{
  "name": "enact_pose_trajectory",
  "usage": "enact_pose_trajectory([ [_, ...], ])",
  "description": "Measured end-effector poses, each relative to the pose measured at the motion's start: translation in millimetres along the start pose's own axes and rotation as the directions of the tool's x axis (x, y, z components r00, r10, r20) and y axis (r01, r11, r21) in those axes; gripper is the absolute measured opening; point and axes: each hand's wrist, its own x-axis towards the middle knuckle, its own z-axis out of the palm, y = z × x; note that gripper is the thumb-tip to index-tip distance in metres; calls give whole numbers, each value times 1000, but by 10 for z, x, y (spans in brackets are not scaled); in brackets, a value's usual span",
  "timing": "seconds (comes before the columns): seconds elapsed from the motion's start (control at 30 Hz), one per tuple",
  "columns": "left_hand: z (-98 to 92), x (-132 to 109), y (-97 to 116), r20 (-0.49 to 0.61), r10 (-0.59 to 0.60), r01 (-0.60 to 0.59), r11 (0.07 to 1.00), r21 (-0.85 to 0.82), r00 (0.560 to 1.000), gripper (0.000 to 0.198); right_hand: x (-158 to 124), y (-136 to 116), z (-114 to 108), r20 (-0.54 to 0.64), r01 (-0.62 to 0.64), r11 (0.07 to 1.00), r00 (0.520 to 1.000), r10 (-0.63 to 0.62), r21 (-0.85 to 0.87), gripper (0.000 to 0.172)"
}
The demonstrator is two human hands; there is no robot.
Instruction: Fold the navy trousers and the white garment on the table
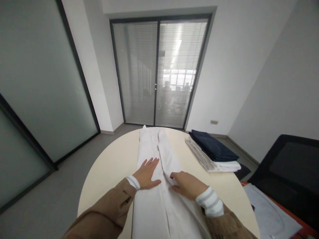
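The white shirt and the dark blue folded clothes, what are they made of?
The white shirt looks like thin woven cotton, matte, with soft creases where it lies. The dark blue folded clothes look like matte cloth too, with soft folds; the exact fabric cannot be told.

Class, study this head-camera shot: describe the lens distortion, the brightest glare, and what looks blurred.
Head view: wide-angle stretching bends the dark partition frame and the round table; glare whitens the window blinds; shapes beyond them are blurred.
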Motion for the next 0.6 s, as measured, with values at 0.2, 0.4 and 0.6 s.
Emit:
enact_pose_trajectory([
  [0.2, -53, 7, -94, 49, 15, -11, 997, -73, 999, 105, 42, -54, 84, 14, 160, 977, 986, -164, 144, 43],
  [0.4, -116, -10, -121, 85, 42, -34, 995, -90, 996, 100, 124, -115, 240, 172, 258, 913, 931, -322, 317, 67],
  [0.6, -116, -17, -100, 70, 44, -39, 996, -82, 997, 97, 139, -118, 233, 193, 306, 845, 886, -421, 440, 36],
])
